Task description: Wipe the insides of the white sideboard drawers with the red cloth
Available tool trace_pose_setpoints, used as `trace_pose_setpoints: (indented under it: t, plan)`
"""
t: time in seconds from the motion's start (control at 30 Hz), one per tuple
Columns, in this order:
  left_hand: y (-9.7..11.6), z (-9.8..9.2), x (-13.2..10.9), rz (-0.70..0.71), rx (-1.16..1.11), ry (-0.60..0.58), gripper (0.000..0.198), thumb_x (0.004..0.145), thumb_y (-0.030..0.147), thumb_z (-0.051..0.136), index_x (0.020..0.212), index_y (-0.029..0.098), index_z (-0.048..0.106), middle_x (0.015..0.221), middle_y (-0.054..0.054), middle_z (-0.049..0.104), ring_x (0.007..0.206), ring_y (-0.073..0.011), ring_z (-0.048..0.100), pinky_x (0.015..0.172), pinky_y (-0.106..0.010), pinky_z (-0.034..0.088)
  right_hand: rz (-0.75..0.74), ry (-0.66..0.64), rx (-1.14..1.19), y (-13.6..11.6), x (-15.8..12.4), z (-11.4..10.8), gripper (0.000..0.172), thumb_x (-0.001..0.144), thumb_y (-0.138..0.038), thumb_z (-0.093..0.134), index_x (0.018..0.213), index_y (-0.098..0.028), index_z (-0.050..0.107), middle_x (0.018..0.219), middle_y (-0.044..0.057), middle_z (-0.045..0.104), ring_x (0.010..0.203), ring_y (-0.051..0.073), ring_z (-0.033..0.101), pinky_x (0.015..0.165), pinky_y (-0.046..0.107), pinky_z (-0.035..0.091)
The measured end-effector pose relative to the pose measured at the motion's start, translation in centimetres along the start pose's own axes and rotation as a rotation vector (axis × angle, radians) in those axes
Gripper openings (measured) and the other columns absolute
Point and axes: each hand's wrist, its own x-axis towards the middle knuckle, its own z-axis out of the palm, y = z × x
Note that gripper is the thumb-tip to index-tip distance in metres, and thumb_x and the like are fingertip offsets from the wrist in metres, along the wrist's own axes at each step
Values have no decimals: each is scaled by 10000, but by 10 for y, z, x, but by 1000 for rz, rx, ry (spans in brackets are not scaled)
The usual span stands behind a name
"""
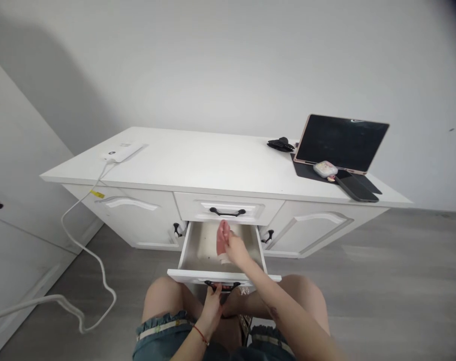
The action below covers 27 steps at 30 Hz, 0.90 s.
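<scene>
The lower drawer (201, 250) of the white cabinet is pulled out over my knees. My left hand (212, 305) grips its black handle (231, 288) from below, with the fingers partly hidden by the drawer front. Inside the drawer's outline, my right hand (235, 249) is closed on a pink sock (222, 236) with a pale end. The sock hangs over the drawer floor; whether it touches the floor I cannot tell. Above, the upper drawer (192, 205) is closed.
On the cabinet top (198, 155) stand a tablet (343, 143), a small clear case (325, 169), a phone (356, 186) and a black hair clip (280, 145). A white power bank (125, 152) trails a white cable (88, 253) to the floor. Cupboard doors (138, 215) flank the drawers.
</scene>
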Motion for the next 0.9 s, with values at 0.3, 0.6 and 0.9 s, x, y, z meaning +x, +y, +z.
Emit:
trace_pose_setpoints:
  t: [0.3,0.6,0.9]
  plan:
    - [-1,-6,2,-79,34,-9,226,707,311,706,772,276,492,1041,-85,683,1136,-301,611,842,-438,499,-189,-605,-367,-1,46,78,586,714,-246,767,1282,-222,626,1455,129,530,1283,341,527,1055,445,440]
    - [-21,-22,28,-86,53,-35,339,632,429,745,710,296,443,934,-79,672,1170,-323,578,816,-413,505,9,-528,-403,11,78,128,885,576,-10,742,1412,-179,504,1620,210,203,1444,513,176,1072,684,294]
    - [-27,-37,44,-96,128,-85,389,558,485,805,724,297,508,992,-70,696,1196,-311,583,857,-402,499,92,-216,47,44,145,84,485,804,-112,675,1276,-194,602,1531,150,405,1433,390,306,1133,626,266]
